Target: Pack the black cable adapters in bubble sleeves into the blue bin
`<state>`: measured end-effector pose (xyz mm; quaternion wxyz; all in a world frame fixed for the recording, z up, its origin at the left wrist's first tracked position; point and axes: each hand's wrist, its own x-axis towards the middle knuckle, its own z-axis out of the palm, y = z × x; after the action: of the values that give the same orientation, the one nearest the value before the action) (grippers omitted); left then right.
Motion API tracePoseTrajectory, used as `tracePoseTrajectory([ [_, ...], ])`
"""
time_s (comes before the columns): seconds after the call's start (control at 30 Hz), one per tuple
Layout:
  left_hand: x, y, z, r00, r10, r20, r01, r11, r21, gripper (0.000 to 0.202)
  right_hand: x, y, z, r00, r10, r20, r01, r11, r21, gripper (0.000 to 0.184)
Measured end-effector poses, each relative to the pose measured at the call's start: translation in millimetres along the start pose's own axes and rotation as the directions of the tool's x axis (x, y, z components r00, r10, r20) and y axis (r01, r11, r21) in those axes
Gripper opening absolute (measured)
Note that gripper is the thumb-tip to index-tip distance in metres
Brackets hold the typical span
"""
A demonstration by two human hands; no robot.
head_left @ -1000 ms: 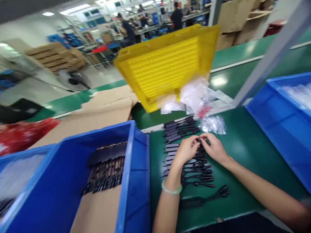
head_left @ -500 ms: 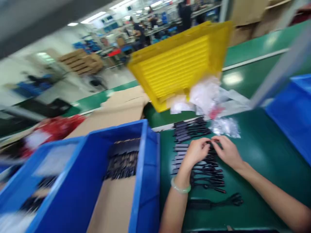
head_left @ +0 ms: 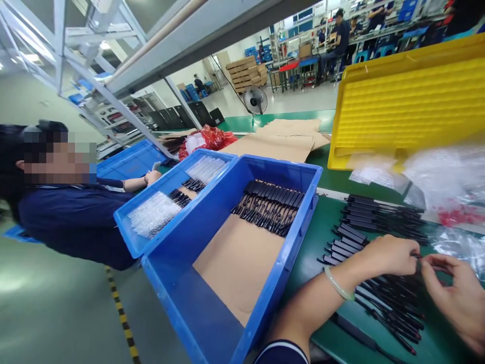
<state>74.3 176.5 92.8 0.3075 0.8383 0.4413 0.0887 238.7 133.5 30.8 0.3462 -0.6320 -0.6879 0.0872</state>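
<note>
Since the preceding views, the camera has swung left: the deep blue plastic bin [head_left: 212,202] shows more fully, and a co-worker in a navy top [head_left: 76,217] has entered view. Both hands remain together, so handling appears uninterrupted. The left hand [head_left: 394,255] pinches a small, dark, red-tipped cable end [head_left: 418,257] between its fingers; the right hand's [head_left: 456,290] thumb and forefinger meet just beside it, though whether they grip cannot be told. Beneath lie slim, flat, matt black rectangular modules [head_left: 350,232] with thin flexible cable tails, arranged on the smooth green desk [head_left: 310,273]. Brown cardboard [head_left: 242,263] lines the bin; beyond stands a ribbed yellow plastic tray [head_left: 409,96].
</note>
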Motion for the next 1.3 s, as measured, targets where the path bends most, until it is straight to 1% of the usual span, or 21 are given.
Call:
tracePoseTrajectory([
  [0.1,-0.5,-2.3,-1.3,1.0,0.017,0.002,-0.017,1.0,0.004,0.031,3.4,-0.8,1.4,0.998,0.063,0.002,-0.063,0.996,0.065,0.027],
  [0.17,-1.7,-2.4,-1.8,0.999,0.007,-0.039,-0.007,1.0,0.004,0.028,5.1,-1.5,1.6,0.998,0.067,0.002,-0.067,0.995,0.079,0.03],
  [0.27,-5.0,-0.7,-2.2,0.994,-0.01,-0.108,0.009,1.0,-0.003,0.021,5.8,-5.0,-2.4,0.999,0.019,-0.03,-0.016,0.996,0.088,0.028],
  [0.37,-7.4,-1.7,-4.0,0.995,0.054,-0.089,-0.057,0.998,-0.032,0.018,7.5,-9.9,-10.7,0.995,-0.046,-0.087,0.051,0.997,0.058,0.022],
  [0.4,-7.2,-3.6,-5.3,0.993,0.069,-0.095,-0.074,0.996,-0.049,0.018,9.0,-10.5,-13.4,0.994,-0.064,-0.089,0.067,0.997,0.035,0.019],
  [0.43,-6.4,-6.2,-7.0,0.991,0.079,-0.105,-0.086,0.994,-0.062,0.019,10.9,-9.9,-15.9,0.994,-0.08,-0.07,0.081,0.997,0.014,0.018],
  [0.47,-5.1,-9.5,-9.0,0.989,0.081,-0.12,-0.09,0.993,-0.072,0.02,13.1,-8.2,-17.9,0.997,-0.081,-0.019,0.081,0.997,-0.004,0.017],
  [0.53,-2.2,-16.8,-13.5,0.987,0.078,-0.139,-0.091,0.992,-0.09,0.021,16.7,-1.5,-20.9,0.999,-0.022,0.026,0.023,0.998,-0.054,0.013],
  [0.6,-0.8,-23.0,-18.2,0.978,0.04,-0.204,-0.062,0.993,-0.104,0.019,18.4,6.4,-23.3,0.996,0.035,0.077,-0.028,0.996,-0.085,0.01],
  [0.67,-2.0,-26.5,-22.4,0.973,0.008,-0.232,-0.032,0.994,-0.101,0.018,18.0,12.2,-25.3,0.989,0.073,0.131,-0.061,0.994,-0.095,0.01],
  [0.8,-6.9,-25.0,-26.5,0.979,-0.013,-0.203,0.003,0.999,-0.052,0.018,16.2,14.7,-28.2,0.972,0.091,0.216,-0.075,0.994,-0.082,0.013],
  [0.93,-8.9,-21.1,-28.8,0.982,-0.007,-0.19,0.005,1.0,-0.009,0.02,16.5,12.9,-30.0,0.962,0.085,0.258,-0.068,0.995,-0.073,0.014],
  [1.03,-12.9,-20.2,-35.1,0.979,-0.024,-0.203,0.02,1.0,-0.024,0.022,17.3,13.0,-31.9,0.955,0.095,0.281,-0.074,0.994,-0.083,0.015],
  [1.1,-18.5,-19.7,-42.7,0.969,-0.039,-0.246,0.028,0.998,-0.049,0.022,17.6,14.1,-33.5,0.948,0.109,0.298,-0.083,0.992,-0.098,0.015],
  [1.17,-26.7,-18.3,-52.7,0.947,-0.047,-0.317,0.026,0.997,-0.07,0.023,17.8,15.8,-35.4,0.939,0.12,0.322,-0.086,0.989,-0.117,0.012],
  [1.23,-37.4,-15.5,-64.6,0.914,-0.072,-0.399,0.041,0.995,-0.087,0.024,18.0,17.2,-37.8,0.928,0.122,0.352,-0.079,0.988,-0.133,0.008],
  [1.3,-50.0,-11.6,-77.0,0.871,-0.125,-0.475,0.08,0.99,-0.113,0.024,18.1,18.1,-40.5,0.915,0.12,0.385,-0.069,0.987,-0.145,0.006],
])
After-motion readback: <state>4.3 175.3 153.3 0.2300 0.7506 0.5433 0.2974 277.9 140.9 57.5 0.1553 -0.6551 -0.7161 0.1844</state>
